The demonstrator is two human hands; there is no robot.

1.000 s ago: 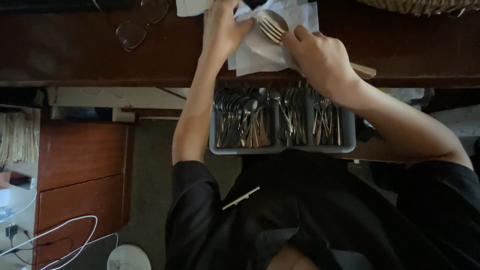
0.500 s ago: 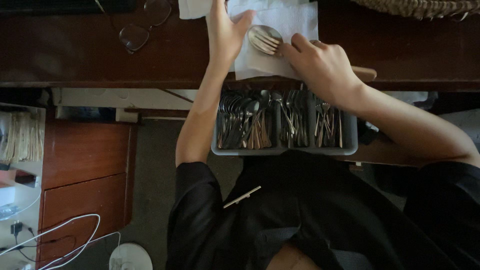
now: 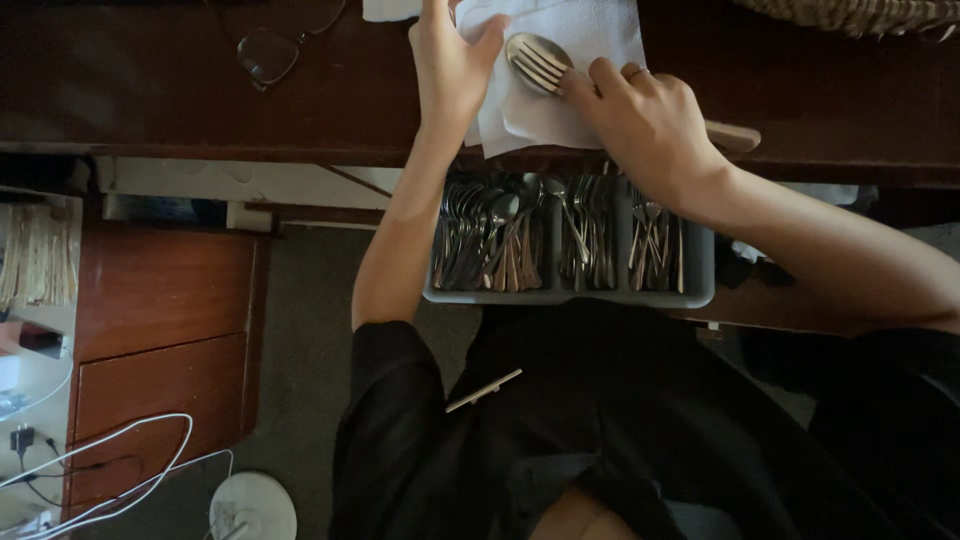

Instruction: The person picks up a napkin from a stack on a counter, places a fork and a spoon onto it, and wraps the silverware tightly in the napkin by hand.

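Note:
A white paper napkin (image 3: 575, 70) lies spread on the dark wooden table (image 3: 150, 90). On it rest a fork and a spoon (image 3: 535, 62) stacked together, heads pointing left. My right hand (image 3: 650, 125) grips their handles, and a light wooden handle end (image 3: 735, 135) sticks out to the right of the hand. My left hand (image 3: 450, 65) lies flat on the napkin's left edge, pressing it down. A grey cutlery tray (image 3: 570, 295) with several forks and spoons sits on my lap just below the table edge.
Glasses (image 3: 270, 50) lie on the table to the left. A woven basket rim (image 3: 860, 15) shows at the top right. A wooden drawer cabinet (image 3: 160, 340) stands at the left, with white cables (image 3: 110, 460) and a round white object (image 3: 250, 505) on the floor.
The crumpled napkin has been flattened on the table. The fork and spoon shifted slightly left and lie flatter. My left hand went from gripping the napkin to pressing on its edge.

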